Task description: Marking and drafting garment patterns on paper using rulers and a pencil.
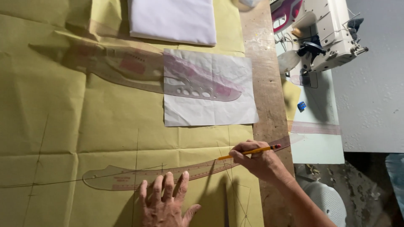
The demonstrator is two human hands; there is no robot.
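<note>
My left hand [166, 201] lies flat with fingers spread, pressing down on a long clear curved ruler [126, 177] that rests on yellow pattern paper [54, 109] marked with pencil lines. My right hand [256, 162] grips a yellow pencil [248, 151] with a red end. The pencil tip touches the paper at the upper edge of the ruler, toward the ruler's right end.
A second clear curved ruler [139, 69] lies further back, partly over a crumpled white sheet [210, 107]. Folded white fabric [172, 19] sits at the far edge. The bare wooden table edge [265, 84] runs down the right. A white sewing machine [324, 33] stands beyond it.
</note>
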